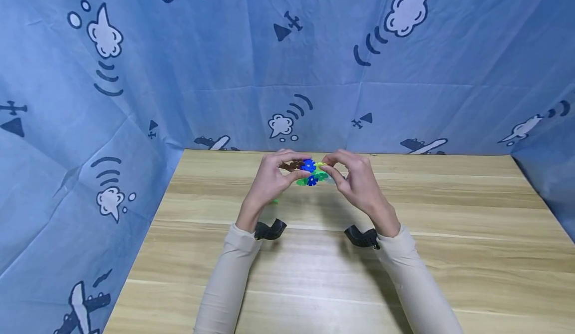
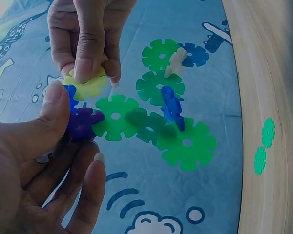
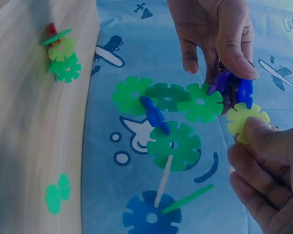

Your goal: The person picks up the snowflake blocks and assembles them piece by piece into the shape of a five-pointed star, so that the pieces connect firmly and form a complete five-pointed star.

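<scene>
Both hands are raised near the table's far edge, around a chain of notched plastic snowflake discs. My left hand (image 1: 269,176) pinches the chain at a purple disc (image 2: 85,124) and a blue disc (image 3: 244,92) beside it. Thumb and fingers of my right hand (image 1: 359,181) pinch a yellow disc (image 3: 241,119), which meets the blue one; how far their slots engage cannot be seen. Several green discs (image 2: 117,117) run on from the purple one, with a blue disc (image 2: 172,108) set edge-on among them and a white disc (image 2: 176,63) further out. Brown discs (image 1: 294,165) show by my left fingers.
On the wooden table (image 1: 305,284) lie two joined green discs (image 2: 264,145). A small group with a yellow disc (image 3: 62,48), green discs and a red one lies elsewhere on it. Printed blue cloth (image 1: 251,74) rises behind and at the sides. Black mounts (image 1: 270,229) sit at both wrists.
</scene>
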Motion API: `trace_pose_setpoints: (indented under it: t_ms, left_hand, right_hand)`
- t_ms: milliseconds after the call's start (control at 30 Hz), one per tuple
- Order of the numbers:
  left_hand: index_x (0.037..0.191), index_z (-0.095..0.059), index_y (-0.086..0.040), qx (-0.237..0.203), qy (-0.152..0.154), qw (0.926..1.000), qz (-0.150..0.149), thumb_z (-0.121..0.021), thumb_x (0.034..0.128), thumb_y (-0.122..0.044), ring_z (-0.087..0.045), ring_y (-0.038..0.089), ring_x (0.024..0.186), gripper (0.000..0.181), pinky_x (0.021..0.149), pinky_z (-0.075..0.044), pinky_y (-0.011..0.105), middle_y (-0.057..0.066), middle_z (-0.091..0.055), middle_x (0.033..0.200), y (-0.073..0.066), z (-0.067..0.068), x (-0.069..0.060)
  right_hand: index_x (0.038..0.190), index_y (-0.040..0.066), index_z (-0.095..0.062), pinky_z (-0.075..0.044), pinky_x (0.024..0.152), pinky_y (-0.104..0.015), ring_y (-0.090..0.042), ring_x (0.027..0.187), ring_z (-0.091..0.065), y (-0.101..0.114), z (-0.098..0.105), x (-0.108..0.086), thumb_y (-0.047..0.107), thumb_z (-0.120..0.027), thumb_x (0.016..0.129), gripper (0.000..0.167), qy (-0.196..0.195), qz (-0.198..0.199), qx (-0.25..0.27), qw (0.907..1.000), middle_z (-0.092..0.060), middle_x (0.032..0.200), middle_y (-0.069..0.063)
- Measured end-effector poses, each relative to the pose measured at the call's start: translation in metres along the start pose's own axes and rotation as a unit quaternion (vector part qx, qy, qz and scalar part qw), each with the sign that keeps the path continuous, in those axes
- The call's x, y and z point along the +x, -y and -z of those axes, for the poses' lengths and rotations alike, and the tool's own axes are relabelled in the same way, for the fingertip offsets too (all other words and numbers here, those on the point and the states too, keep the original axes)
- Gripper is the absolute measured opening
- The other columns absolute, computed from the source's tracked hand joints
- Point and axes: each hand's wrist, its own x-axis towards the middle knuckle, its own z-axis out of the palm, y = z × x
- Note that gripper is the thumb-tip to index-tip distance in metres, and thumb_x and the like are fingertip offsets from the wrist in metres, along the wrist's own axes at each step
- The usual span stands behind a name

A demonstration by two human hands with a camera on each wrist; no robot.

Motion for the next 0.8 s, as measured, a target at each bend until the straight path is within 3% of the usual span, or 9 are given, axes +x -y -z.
trace_pose_setpoints:
  t_ms: [167,433,800]
  left_hand:
    - [0.12,-0.078,-0.008,0.002,-0.002,1.0,0.0,-0.085,0.088,-0.018,-0.067,0.017,0.099,0.034,0.085,-0.063,0.039,0.006,-0.078,0.11,0.0007,-0.0007,0.0002]
    - [0.116,-0.079,-0.007,-0.004,-0.006,1.0,0.001,-0.087,0.0859,-0.015,-0.065,0.015,0.1,0.032,0.083,-0.062,0.028,0.005,-0.079,0.108,0.0011,-0.0026,0.0011]
    - [0.117,-0.079,-0.007,-0.032,-0.002,0.9995,-0.006,-0.086,0.0864,-0.014,-0.069,0.021,0.097,0.032,0.081,-0.062,0.031,0.008,-0.077,0.11,0.0038,-0.0002,0.0002]
  right_hand:
    - [0.091,0.003,-0.074,-0.058,0.073,-0.039,-0.021,0.078,-0.072,0.001,0.0001,0.0005,0.003,-0.079,0.09,0.006,0.006,0.004,-0.009,0.9999,-0.075,0.084,-0.008]
    - [0.092,0.003,-0.073,-0.059,0.074,-0.041,-0.022,0.078,-0.071,0.0016,0.0009,0.0,0.002,-0.079,0.09,0.006,0.007,0.001,-0.012,0.9999,-0.074,0.084,-0.009]
    - [0.092,0.003,-0.074,-0.052,0.075,-0.021,-0.02,0.079,-0.071,0.0004,-0.0017,-0.0014,0.001,-0.079,0.09,0.006,-0.006,0.006,0.015,0.9999,-0.075,0.085,-0.008]
